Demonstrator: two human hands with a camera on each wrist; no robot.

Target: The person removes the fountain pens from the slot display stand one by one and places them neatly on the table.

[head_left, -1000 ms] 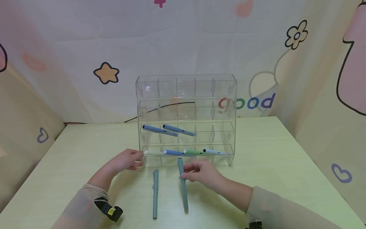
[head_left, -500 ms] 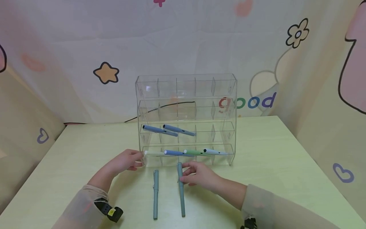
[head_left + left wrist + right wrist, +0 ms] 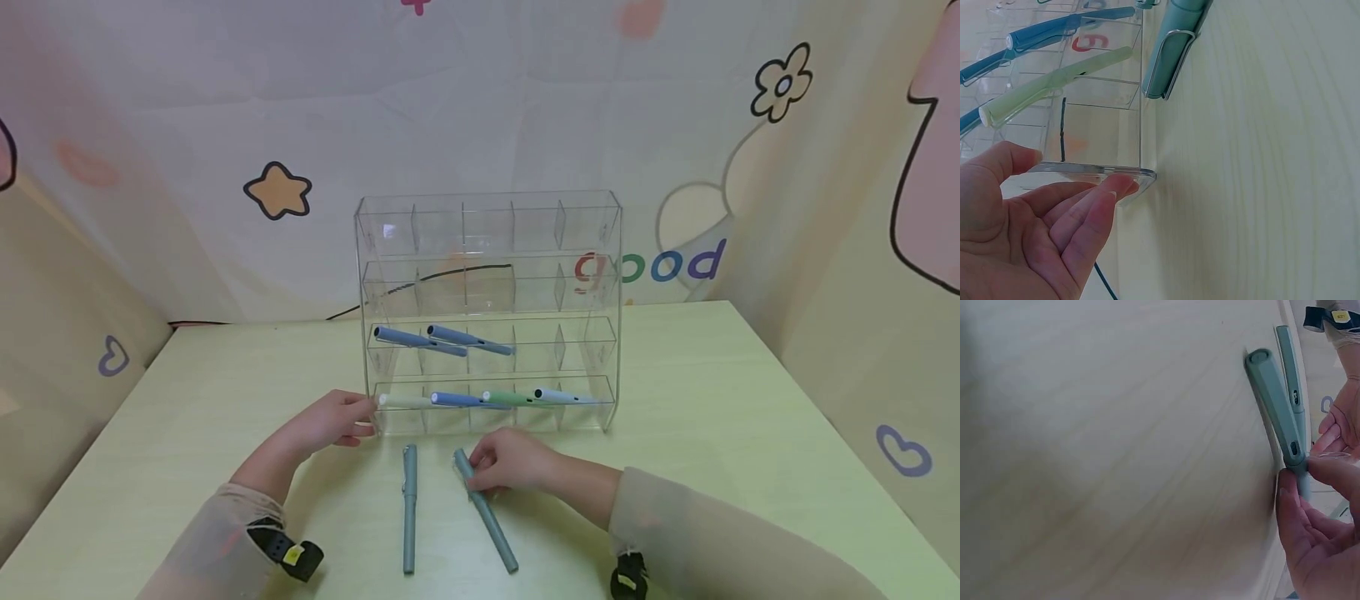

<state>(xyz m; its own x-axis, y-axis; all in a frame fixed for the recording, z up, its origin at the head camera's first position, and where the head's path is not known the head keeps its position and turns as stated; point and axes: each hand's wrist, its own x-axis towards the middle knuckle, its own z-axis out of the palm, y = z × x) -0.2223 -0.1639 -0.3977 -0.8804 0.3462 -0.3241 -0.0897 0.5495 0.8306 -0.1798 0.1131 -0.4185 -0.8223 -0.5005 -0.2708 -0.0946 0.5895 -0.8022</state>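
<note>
A clear acrylic rack [image 3: 491, 290] with stepped rows of compartments stands on the table. My left hand [image 3: 341, 418] holds its left side panel, thumb on one face and fingers on the other, as the left wrist view shows. My right hand [image 3: 517, 461] pinches a teal pen [image 3: 491, 527] near its clip end between thumb and fingers, just in front of the rack. That pen slants, its far end pointing to the near right. A second teal pen [image 3: 409, 510] lies straight on the table to its left, clip end toward the rack.
The rack's bottom row holds a pale green pen [image 3: 403, 402], a blue pen [image 3: 456, 400], a green pen [image 3: 508, 398] and a light blue pen [image 3: 562, 397]. Two blue pens [image 3: 408, 337] lie in the row above. A patterned cloth [image 3: 187, 108] hangs behind the table [image 3: 675, 392].
My right hand has drawn the teal pen back from the rack and leftward, and the pen has turned so its near end points right. My left hand stays on the rack.
</note>
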